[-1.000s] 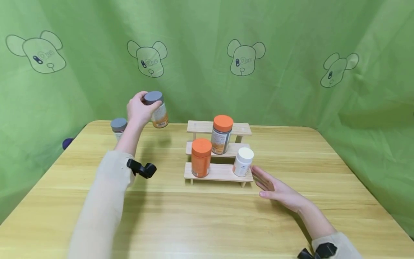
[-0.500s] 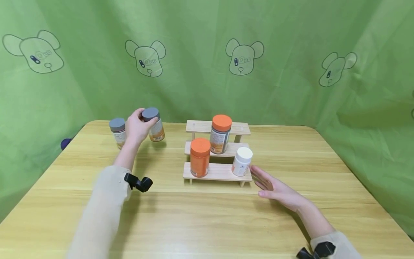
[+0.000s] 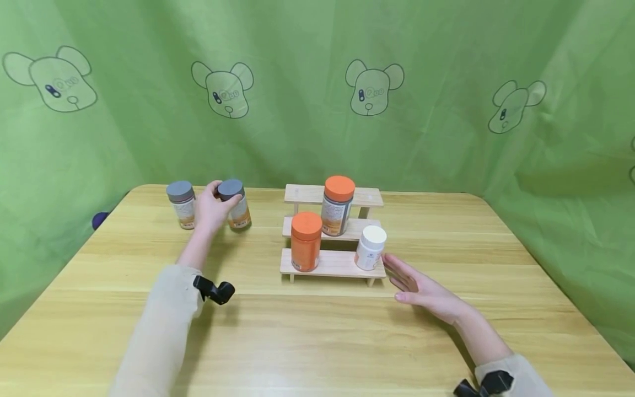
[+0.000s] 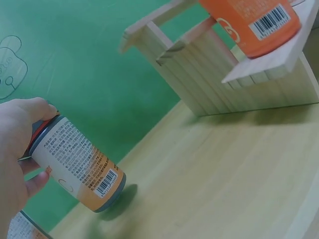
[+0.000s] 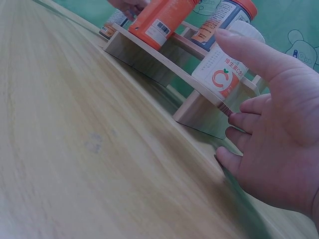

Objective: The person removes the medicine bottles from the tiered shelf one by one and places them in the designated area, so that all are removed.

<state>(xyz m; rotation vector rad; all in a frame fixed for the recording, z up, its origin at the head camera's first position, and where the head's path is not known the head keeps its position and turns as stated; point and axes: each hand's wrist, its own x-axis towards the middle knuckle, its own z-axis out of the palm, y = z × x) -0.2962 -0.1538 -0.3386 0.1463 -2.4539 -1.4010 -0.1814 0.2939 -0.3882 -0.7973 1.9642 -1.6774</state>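
Note:
My left hand (image 3: pixel 210 210) grips a grey-lidded supplement bottle (image 3: pixel 240 214) around its lid, thumb on the near side. In the left wrist view this bottle (image 4: pixel 79 162) shows a white and orange label with a barcode, its base close to the tabletop and its shadow. Just left of the hand stands a second grey-lidded bottle (image 3: pixel 184 209). My right hand (image 3: pixel 421 292) rests at the right end of the wooden stepped rack (image 3: pixel 337 264), fingers relaxed and holding nothing. A small white bottle (image 3: pixel 370 251) on the lowest step is nearest to its fingertips.
An orange bottle (image 3: pixel 305 245) stands on the lowest step at the left. Behind it, an orange-lidded bottle (image 3: pixel 337 212) occupies the middle step. A green curtain (image 3: pixel 297 138) hangs behind the wooden table (image 3: pixel 317 342).
My left hand has lowered the grey-lidded bottle from the air to tabletop height, beside the other grey-lidded bottle. The right hand has stayed in place.

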